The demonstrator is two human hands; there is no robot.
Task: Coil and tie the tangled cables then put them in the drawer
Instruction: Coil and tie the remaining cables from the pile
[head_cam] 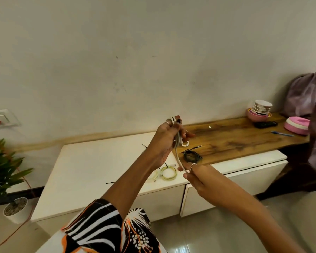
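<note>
Left hand (165, 136) clamped round a white cable (177, 143) bundle raised above the worktop (98, 161), right hand (195, 175) pinching its loose strand nearer, with coiled yellowish cables (169, 172) and a black coil (192, 156) lying beyond.

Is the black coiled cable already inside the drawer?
No, the black coiled cable lies on the wooden top, and no drawer is open.

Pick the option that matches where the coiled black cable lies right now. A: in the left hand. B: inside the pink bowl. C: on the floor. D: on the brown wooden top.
D: the coiled black cable lies on the brown wooden top, apart from both hands, which hold the thick white cable.
</note>
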